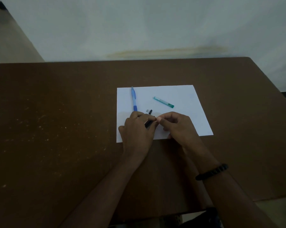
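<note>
- Left hand point(138, 129) has its grip closed around a slim black mechanical pencil point(149, 123). The fingers curl over the barrel, and only a short dark stretch shows between the fingers and the palm.
- Right hand point(175, 125) has its grip nearly shut. The thumb and forefinger are pinched together right at the pencil's far end, and the other fingers are loosely curled beneath. Whether a thin lead sits in that pinch is too small to tell.
- The black pencil is held just above the near part of a white sheet of paper point(180, 96), which lies flat on the brown bench point(56, 112).
- Done, judging by the layout: the pencil looks opened. A small black cap point(150, 111) and a tiny grey plug point(147, 110) lie side by side on the paper, just beyond the fingertips.
- A teal plastic lead tube point(163, 102) lies farther back on the sheet, apart from both hands.
- In hand now, I judge, is the refill step: something is being fed or worked in at the pencil's open end.
- Left to do, most likely: seat the grey plug and the black cap back on the pencil.
- A blue mechanical pencil with a darker rubber sleeve point(134, 99) lies on the sheet's left side, untouched, with its near end close to the left knuckles.
- A dark beaded bracelet point(212, 171) circles the right wrist.
</note>
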